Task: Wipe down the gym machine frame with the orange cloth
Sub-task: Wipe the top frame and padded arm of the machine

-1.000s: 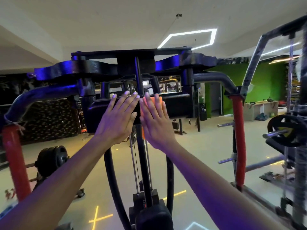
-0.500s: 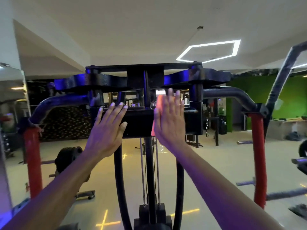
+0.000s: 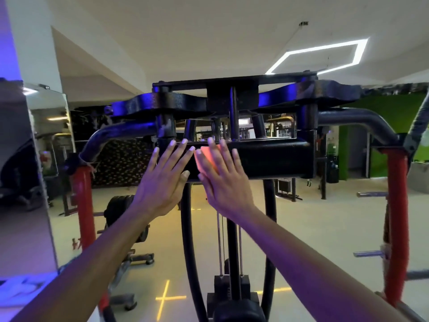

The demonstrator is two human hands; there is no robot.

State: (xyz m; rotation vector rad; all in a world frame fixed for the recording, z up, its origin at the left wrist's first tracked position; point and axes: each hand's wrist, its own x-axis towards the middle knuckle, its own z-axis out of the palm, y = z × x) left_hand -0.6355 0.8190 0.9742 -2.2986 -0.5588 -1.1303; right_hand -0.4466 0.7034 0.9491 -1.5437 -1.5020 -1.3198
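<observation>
The gym machine's black frame fills the middle of the head view, with a thick horizontal crossbeam at chest height. My right hand lies flat with straight fingers on the beam's left part and presses the orange cloth against it. Only a strip of the cloth shows between my fingers and thumb. My left hand rests flat on the beam just to the left, fingers straight, almost touching my right hand.
Curved black arms with red padded posts stand on either side. A weight stack with cables sits below the beam. A mirror is at the left, with weight plates on the floor behind.
My right hand has slid the cloth left along the beam toward my left hand. My view has tilted up and shifted, so the frame sits lower and more to the right.
</observation>
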